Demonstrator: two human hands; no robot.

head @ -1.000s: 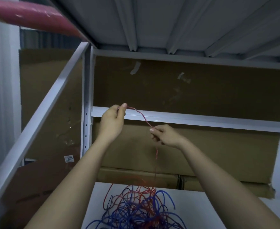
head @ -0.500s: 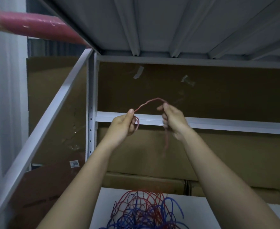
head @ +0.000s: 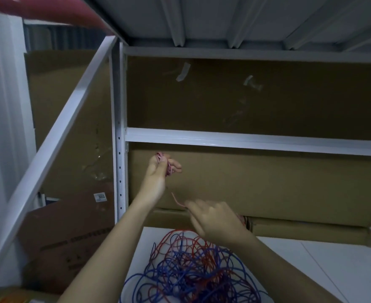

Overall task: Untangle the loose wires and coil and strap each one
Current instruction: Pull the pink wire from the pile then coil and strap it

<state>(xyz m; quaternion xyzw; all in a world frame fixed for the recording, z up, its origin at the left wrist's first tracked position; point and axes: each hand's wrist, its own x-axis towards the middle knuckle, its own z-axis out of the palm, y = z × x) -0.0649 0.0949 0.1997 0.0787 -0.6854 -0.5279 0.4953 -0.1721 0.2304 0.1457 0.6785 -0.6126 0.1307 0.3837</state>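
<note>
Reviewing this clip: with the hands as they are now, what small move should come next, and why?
Probably the right hand should lift the red wire it pinches up to the left hand and lay one more loop there. The left hand already grips a small red coil, and the wire seems to trail on into the red and blue tangle below.

1. The wire loops (head: 168, 165) gripped in the left hand (head: 158, 173) are pale red, almost pink.
2. The strand (head: 176, 201) at the right hand (head: 215, 221) is the same pale red.
3. The tangle (head: 191, 267) below both hands mixes blue and red wires.
4. The shelf surface (head: 322, 270) under it is white.
5. The rail (head: 245, 142) above the hands is white; the cardboard (head: 267, 182) behind them is plain brown.
6. The roll (head: 55, 12) far above the left hand is red.
</note>
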